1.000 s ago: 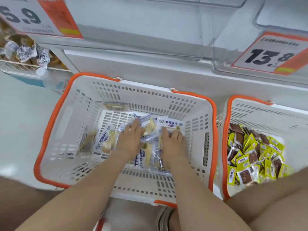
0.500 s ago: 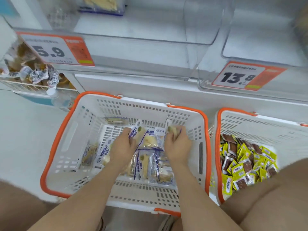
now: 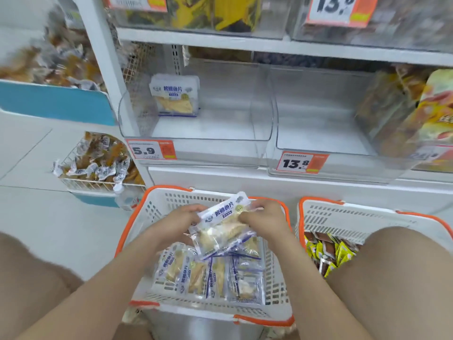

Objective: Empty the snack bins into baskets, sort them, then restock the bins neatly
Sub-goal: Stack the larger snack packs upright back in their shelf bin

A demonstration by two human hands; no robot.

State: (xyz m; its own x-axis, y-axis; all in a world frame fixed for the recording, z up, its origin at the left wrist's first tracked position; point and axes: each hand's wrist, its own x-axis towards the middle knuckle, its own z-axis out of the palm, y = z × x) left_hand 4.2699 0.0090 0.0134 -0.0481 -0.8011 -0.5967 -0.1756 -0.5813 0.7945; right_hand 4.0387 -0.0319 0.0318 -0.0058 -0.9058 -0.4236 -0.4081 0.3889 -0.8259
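Left hand (image 3: 181,220) and right hand (image 3: 263,217) both grip a stack of clear-and-white fish-slice packets (image 3: 220,228) — squared up, likely for the clear plastic bin (image 3: 196,153); restocking underway.

— What lies underfoot?
— A pale, glossy tiled floor (image 3: 36,229), spreading left and near; thin joint lines cross it.
— And the furniture?
— A white metal shelving unit (image 3: 245,177) fills the far side; its white upright post (image 3: 100,57) leans at left; a white shelf board (image 3: 269,49) runs rightward above; a white wire mesh back panel (image 3: 142,60) shows behind.
— Further left?
— A bright blue front panel (image 3: 54,101) on a neighbouring stand; a white wire rack (image 3: 81,185) nearer; the light is even and soft.
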